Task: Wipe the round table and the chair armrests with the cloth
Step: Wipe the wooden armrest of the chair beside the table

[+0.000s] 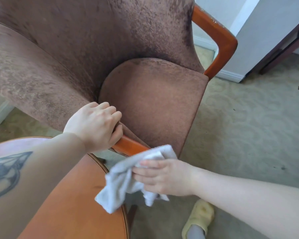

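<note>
The round wooden surface [72, 195] is sitting at seven o'clock. The left hand [93, 128] is curling its fingers [109, 112] around the near armrest [129, 145] of the brown chair [154, 100]. At five o'clock of it, the right hand [164, 176] is pinching the white cloth [121, 183] against the armrest's end.

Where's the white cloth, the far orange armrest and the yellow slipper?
white cloth [121, 183]: head view, on its crumpled middle.
far orange wooden armrest [219, 34]: head view, on its bend.
fuzzy yellow slipper [201, 215]: head view, on its top.
</note>
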`<state>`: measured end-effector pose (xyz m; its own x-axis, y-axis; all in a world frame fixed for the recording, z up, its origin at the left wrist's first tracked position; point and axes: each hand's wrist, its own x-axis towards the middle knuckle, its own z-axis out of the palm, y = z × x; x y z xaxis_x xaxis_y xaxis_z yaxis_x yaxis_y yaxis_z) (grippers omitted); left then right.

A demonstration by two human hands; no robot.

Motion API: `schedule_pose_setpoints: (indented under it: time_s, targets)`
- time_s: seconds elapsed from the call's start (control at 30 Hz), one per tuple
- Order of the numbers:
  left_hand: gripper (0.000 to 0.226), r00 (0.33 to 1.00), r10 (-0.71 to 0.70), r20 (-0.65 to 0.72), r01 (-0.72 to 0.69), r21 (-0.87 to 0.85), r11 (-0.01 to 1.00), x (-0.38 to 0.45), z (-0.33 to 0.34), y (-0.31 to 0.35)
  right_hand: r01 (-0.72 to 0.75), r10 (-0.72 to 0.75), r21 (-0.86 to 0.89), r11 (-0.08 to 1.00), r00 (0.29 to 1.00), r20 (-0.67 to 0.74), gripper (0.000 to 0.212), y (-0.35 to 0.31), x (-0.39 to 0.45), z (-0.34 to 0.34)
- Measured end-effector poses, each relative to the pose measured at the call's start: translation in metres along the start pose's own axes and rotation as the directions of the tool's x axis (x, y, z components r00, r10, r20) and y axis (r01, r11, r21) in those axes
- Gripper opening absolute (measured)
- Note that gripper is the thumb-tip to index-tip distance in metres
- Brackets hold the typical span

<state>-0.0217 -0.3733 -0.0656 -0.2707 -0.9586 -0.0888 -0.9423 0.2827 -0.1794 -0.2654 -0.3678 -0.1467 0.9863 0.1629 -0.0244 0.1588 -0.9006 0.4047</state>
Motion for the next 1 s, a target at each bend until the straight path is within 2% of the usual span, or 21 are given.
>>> schedule_pose_setpoints:
  time_s: [0.03, 0.1, 0.23, 0.3, 0.33, 0.37, 0.43, 0.47, 0.5, 0.53, 0.57, 0.63, 0.67, 0.7, 0.73, 0.77, 0.8, 0.83, 0.87, 0.93, 1.0]
  targets:
    - [0.035, 1.000, -0.003, 0.006, 0.003, 0.007, 1.000, 0.000, -0.001, 0.000, -0.092, 0.097, 0.068, 0.993, 0.992, -0.078, 0.017, 0.001, 0.018, 0.000]
    - [0.034, 1.000, -0.006, 0.017, 0.005, 0.018, 1.000, 0.000, -0.004, -0.002, -0.290, 0.323, 0.225, 0.930, 0.938, -0.127, 0.020, -0.011, 0.029, -0.002]
    - [0.033, 1.000, -0.006, 0.012, 0.006, -0.011, 1.000, 0.000, -0.003, -0.001, -0.546, 0.583, 0.335, 0.768, 0.812, -0.013, 0.027, -0.070, -0.050, -0.001]
    - [0.035, 1.000, -0.005, 0.011, 0.005, -0.016, 1.000, 0.000, -0.002, 0.000, -0.619, 0.702, 0.486, 0.617, 0.712, 0.015, 0.029, -0.084, -0.078, -0.007]
    - [0.035, 1.000, -0.006, 0.010, 0.006, -0.017, 1.000, 0.001, -0.002, -0.001, -0.666, 0.795, 0.568, 0.484, 0.606, 0.032, 0.024, -0.084, -0.071, -0.013]
    - [0.035, 1.000, -0.005, 0.007, 0.005, -0.018, 1.000, 0.001, -0.002, -0.002, -0.712, 0.886, 0.633, 0.303, 0.456, 0.089, 0.021, -0.081, -0.053, -0.019]
    - [0.037, 1.000, -0.016, 0.021, 0.017, -0.014, 1.000, -0.001, -0.002, -0.002, -0.732, 0.973, 0.677, -0.076, 0.096, 0.212, 0.029, -0.058, 0.005, -0.032]
    - [0.039, 0.999, -0.017, 0.027, 0.018, -0.017, 1.000, -0.001, -0.002, -0.001, -0.702, 0.970, 0.690, -0.178, -0.006, 0.244, 0.029, -0.039, 0.032, -0.039]
    - [0.040, 1.000, -0.012, 0.029, 0.012, -0.023, 1.000, -0.001, -0.001, -0.001, -0.660, 0.953, 0.706, -0.254, -0.047, 0.299, 0.028, -0.019, 0.052, -0.043]
    - [0.041, 0.999, -0.008, 0.037, 0.009, -0.027, 1.000, 0.000, -0.001, 0.000, -0.615, 0.928, 0.722, -0.318, -0.046, 0.369, 0.027, -0.005, 0.063, -0.043]
    - [0.041, 0.999, -0.005, 0.048, 0.007, -0.029, 1.000, 0.001, -0.002, -0.001, -0.583, 0.905, 0.733, -0.351, -0.010, 0.425, 0.028, 0.001, 0.064, -0.042]
    - [0.039, 0.999, -0.008, 0.051, 0.009, -0.016, 1.000, 0.001, -0.005, -0.001, -0.588, 0.908, 0.750, -0.304, 0.059, 0.414, 0.033, -0.007, 0.044, -0.042]
    - [0.037, 0.999, -0.015, 0.039, 0.015, -0.001, 1.000, 0.001, -0.006, -0.001, -0.636, 0.924, 0.725, -0.266, 0.045, 0.379, 0.038, -0.017, 0.028, -0.040]
    - [0.035, 0.999, -0.021, 0.034, 0.021, 0.004, 1.000, 0.002, -0.007, -0.001, -0.667, 0.923, 0.686, -0.292, -0.009, 0.384, 0.041, -0.029, 0.010, -0.037]
    - [0.034, 0.999, -0.020, 0.038, 0.019, 0.001, 1.000, 0.001, -0.006, -0.001, -0.667, 0.882, 0.623, -0.409, -0.114, 0.457, 0.041, -0.036, -0.005, -0.036]
    - [0.033, 0.999, -0.012, 0.039, 0.012, -0.004, 1.000, 0.001, -0.005, 0.000, -0.614, 0.780, 0.527, -0.587, -0.254, 0.572, 0.039, -0.035, -0.013, -0.035]
    - [0.033, 0.999, -0.007, 0.036, 0.008, -0.006, 1.000, 0.002, -0.004, 0.000, -0.572, 0.646, 0.393, -0.720, -0.344, 0.682, 0.037, -0.028, -0.011, -0.029]
    - [0.034, 0.999, -0.006, 0.036, 0.006, -0.003, 1.000, 0.002, -0.004, -0.001, -0.610, 0.513, 0.225, -0.759, -0.349, 0.784, 0.034, -0.015, -0.001, -0.023]
    - [0.034, 0.999, -0.007, 0.041, 0.007, 0.002, 1.000, 0.002, -0.004, -0.001, -0.690, 0.445, 0.126, -0.713, -0.307, 0.841, 0.032, 0.003, 0.014, -0.017]
    - [0.035, 0.999, -0.013, 0.039, 0.013, 0.009, 1.000, 0.000, -0.006, -0.001, -0.770, 0.494, 0.216, -0.601, -0.145, 0.857, 0.030, 0.026, 0.047, -0.012]
    - [0.035, 0.999, -0.012, 0.038, 0.011, 0.012, 1.000, 0.000, -0.006, -0.001, -0.736, 0.486, 0.320, -0.597, -0.015, 0.874, 0.032, 0.035, 0.062, -0.012]
